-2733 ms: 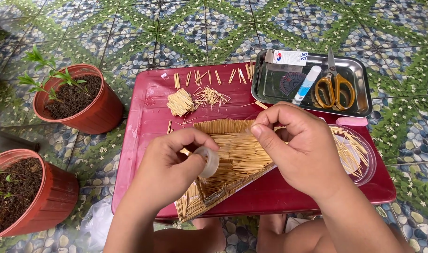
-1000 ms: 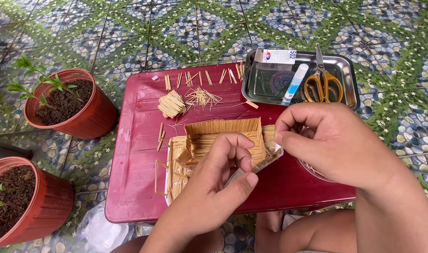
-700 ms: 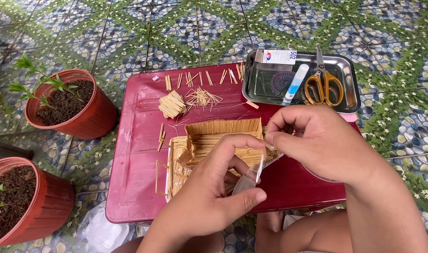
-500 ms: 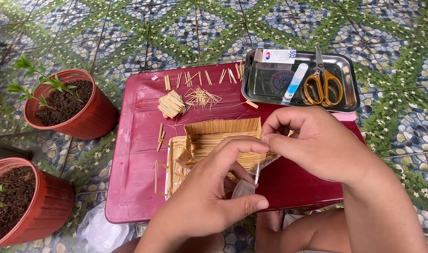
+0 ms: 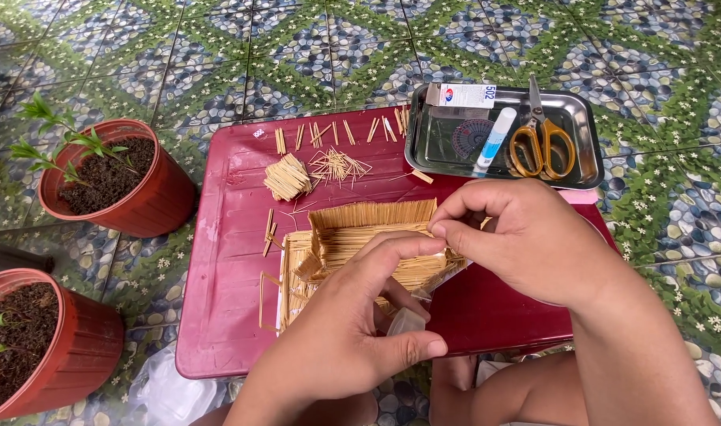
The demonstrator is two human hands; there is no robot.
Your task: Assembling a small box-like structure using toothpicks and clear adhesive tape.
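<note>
A small house-like model of thin wooden sticks (image 5: 360, 237) rests on the red tray table (image 5: 234, 237). My left hand (image 5: 352, 339) is in front of it and holds a roll of clear tape (image 5: 408, 322) between thumb and fingers. My right hand (image 5: 526, 237) pinches the free end of the tape at the model's upper right edge. The strip between the hands is hard to see.
A pile of cut sticks (image 5: 287, 176) and loose sticks (image 5: 337, 164) lie at the table's back. A metal tray (image 5: 581, 118) holds yellow-handled scissors (image 5: 542, 142), a glue tube (image 5: 493, 140) and a small box (image 5: 463, 96). Two red plant pots (image 5: 131, 189) (image 5: 52, 347) stand left on the tiled floor.
My left hand has brought the tape roll from the model's left side round to its front, while my right hand stays pinching at the upper right edge. The view has shifted slightly.
</note>
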